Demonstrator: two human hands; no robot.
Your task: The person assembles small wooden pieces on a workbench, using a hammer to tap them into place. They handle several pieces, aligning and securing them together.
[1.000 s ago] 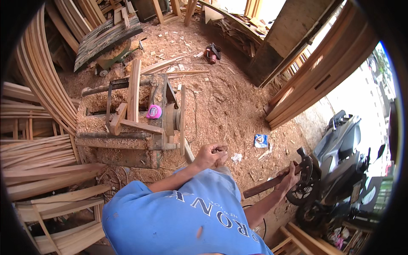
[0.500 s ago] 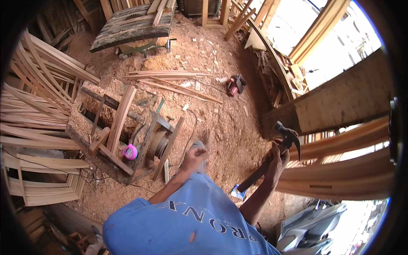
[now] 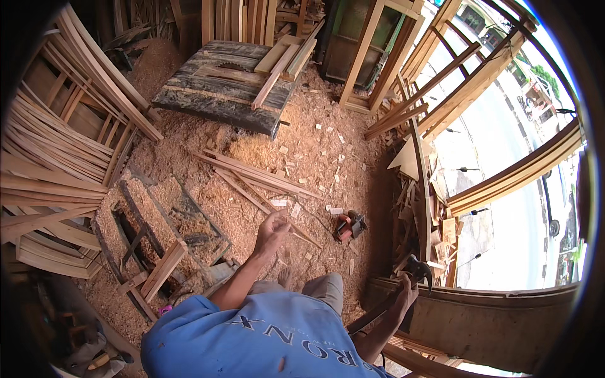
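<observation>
Looking dark, the claw hammer [image 3: 417, 269] slants.

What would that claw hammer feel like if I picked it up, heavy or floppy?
The hammer would probably feel top-heavy, since its dark head looks like metal. It likely won't flop: the long handle looks straight and solid.

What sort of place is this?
Probably a woodworking shop: a dark, worn saw table with a toothed blade, scattered reddish wood shavings, and a black-headed claw hammer held in the person's right hand.
</observation>
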